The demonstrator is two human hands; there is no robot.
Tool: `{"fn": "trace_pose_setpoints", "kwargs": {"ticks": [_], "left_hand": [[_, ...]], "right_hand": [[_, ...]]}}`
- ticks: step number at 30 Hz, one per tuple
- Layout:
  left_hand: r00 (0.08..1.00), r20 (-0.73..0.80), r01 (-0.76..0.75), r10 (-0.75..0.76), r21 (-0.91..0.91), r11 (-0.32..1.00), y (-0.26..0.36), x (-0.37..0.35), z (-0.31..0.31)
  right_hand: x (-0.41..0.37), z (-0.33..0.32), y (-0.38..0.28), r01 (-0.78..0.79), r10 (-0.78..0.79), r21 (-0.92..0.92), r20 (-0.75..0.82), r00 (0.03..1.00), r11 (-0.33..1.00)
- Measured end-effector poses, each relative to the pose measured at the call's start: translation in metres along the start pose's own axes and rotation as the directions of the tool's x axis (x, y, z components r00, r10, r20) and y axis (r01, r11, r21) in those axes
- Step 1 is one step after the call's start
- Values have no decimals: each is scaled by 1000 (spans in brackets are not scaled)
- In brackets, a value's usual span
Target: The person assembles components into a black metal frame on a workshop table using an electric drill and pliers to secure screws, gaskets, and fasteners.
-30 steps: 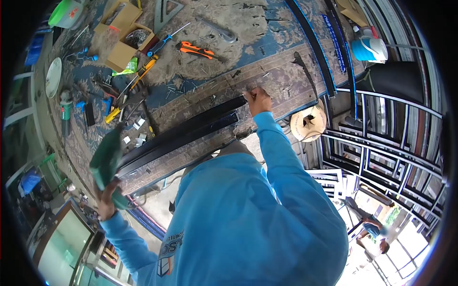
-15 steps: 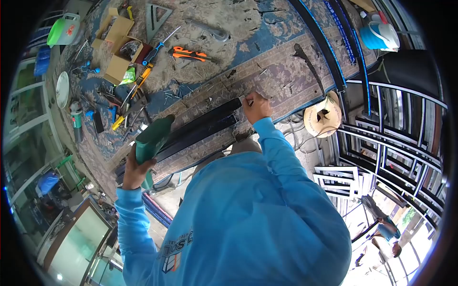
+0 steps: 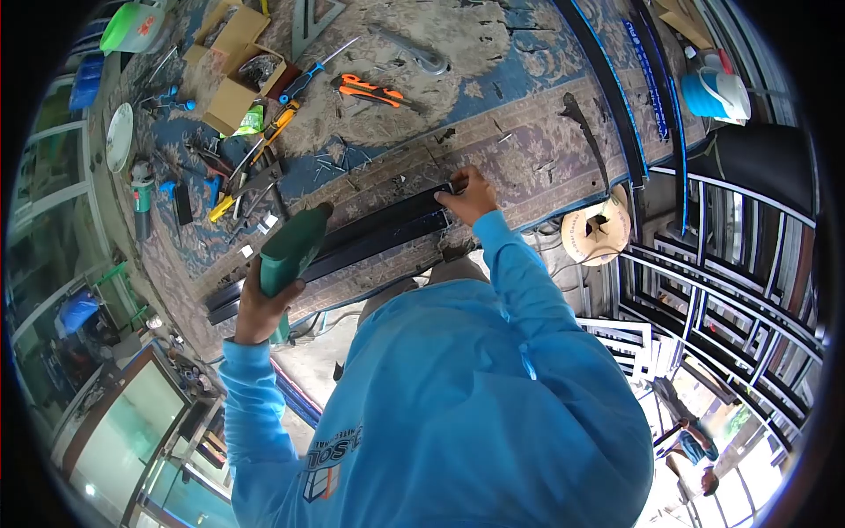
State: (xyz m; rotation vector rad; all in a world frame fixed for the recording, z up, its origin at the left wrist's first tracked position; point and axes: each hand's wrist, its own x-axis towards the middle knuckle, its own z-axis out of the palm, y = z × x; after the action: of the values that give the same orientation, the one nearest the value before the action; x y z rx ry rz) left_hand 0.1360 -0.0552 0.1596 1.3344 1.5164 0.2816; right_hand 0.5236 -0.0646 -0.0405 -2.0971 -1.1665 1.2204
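A green power drill [image 3: 295, 248] is in my left hand [image 3: 262, 306], fingers wrapped round its grip, its nose angled up and to the right over the black bars. My right hand [image 3: 473, 195] closes on the right end of a long black metal profile [image 3: 387, 212], thumb on its near side and fingers curled at the far side. A second black profile [image 3: 378, 253] lies alongside, nearer my body. Both rest on a worn patterned carpet [image 3: 528, 141]. Loose screws [image 3: 333, 161] are scattered beyond the profiles.
Past the drill lie an orange utility knife [image 3: 368, 90], a blue screwdriver [image 3: 304, 84], a hammer [image 3: 255, 187] and open cardboard boxes [image 3: 238, 97]. Long black profiles [image 3: 607, 84] cross the right side, near a cable spool [image 3: 596, 231]. A person [image 3: 700, 444] is far off, lower right.
The view has shifted slightly. My right hand has moved from just beyond the profile's end to over it, with the thumb now on the bar. The drill stays in my left hand.
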Motion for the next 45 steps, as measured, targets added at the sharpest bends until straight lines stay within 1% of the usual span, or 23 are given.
{"fn": "trace_pose_setpoints", "kwargs": {"ticks": [3, 6, 9, 12, 15, 18, 19, 20, 22, 23, 26, 29, 32, 33, 35, 36, 37, 38, 40, 41, 44, 45], "left_hand": [[996, -16, -85, 85, -6, 996, -15, 3, 0], [999, -21, -49, 49, -16, 999, -12, 2, 0], [1000, -19, -16, 15, -35, 999, -11, 0, 0], [1000, 4, -16, 16, -60, 998, -9, 0, 0], [996, -40, -85, 84, -15, 996, -8, 0, 3], [999, -21, -38, 38, -31, 999, 3, -3, 4], [1000, -3, 22, -22, -31, 999, 5, -3, 4], [1000, 0, 27, -27, -48, 998, 4, -4, 5], [999, -9, 35, -36, -74, 997, 3, -3, 6], [1000, -15, -5, 4, -57, 998, 4, -3, 6], [1000, -10, 9, -10, -98, 995, 6, -1, 8], [999, -35, 2, -1, 11, 1000, -1, 2, 5], [999, -40, -35, 34, -13, 999, 27, -5, 13], [997, -30, -76, 76, 2, 997, 42, -8, 17], [997, 46, -54, 58, -78, 995, 67, -10, 24], [996, 80, -38, 48, -118, 992, 80, -11, 28], [989, 129, -54, 71, -132, 990, 94, -8, 36], [982, 168, -68, 86, -107, 992, 103, -3, 43], [962, 249, -98, 109, -55, 994, 120, 7, 57], [964, 245, -94, 107, -65, 993, 130, 10, 68], [937, 279, -227, 209, 32, 973, 143, 25, 95], [935, 296, -228, 198, 69, 971, 144, 28, 101]], "right_hand": [[3, 10, 8, 63, -65, 76, 28, 997, 995], [-1, 14, 1, 44, -49, 79, 57, 997, 996], [-7, 16, -15, 24, -25, 37, 27, 999, 999], [-4, 22, -15, -26, 16, 119, 84, 996, 993], [8, 14, 3, 46, -45, 244, -10, 999, 969], [12, -40, 5, -154, 173, 397, -12, 985, 905], [21, -48, 25, -150, 176, 510, -3, 984, 847], [24, -48, 44, -89, 120, 479, -36, 992, 874], [26, -48, 51, 42, -6, 414, -87, 996, 909], [25, -44, 53, 88, -53, 317, -117, 992, 944], [21, -34, 44, 129, -51, 408, -197, 979, 904], [13, -36, 35, 118, -35, 449, -189, 981, 886], [23, -25, 55, 209, -118, 417, -233, 965, 885], [23, -25, 55, 211, -115, 405, -248, 962, 890], [21, -25, 53, 211, -110, 383, -268, 957, 899], [19, -24, 52, 187, -89, 381, -260, 961, 906], [18, -25, 51, 165, -69, 378, -255, 964, 911], [18, -25, 51, 145, -49, 376, -253, 966, 915], [21, -24, 57, 148, -52, 429, -228, 972, 891], [23, -23, 60, 149, -53, 456, -217, 975, 877], [26, -22, 64, 154, -61, 460, -211, 976, 874], [25, -26, 60, 143, -53, 441, -210, 976, 886]]}}
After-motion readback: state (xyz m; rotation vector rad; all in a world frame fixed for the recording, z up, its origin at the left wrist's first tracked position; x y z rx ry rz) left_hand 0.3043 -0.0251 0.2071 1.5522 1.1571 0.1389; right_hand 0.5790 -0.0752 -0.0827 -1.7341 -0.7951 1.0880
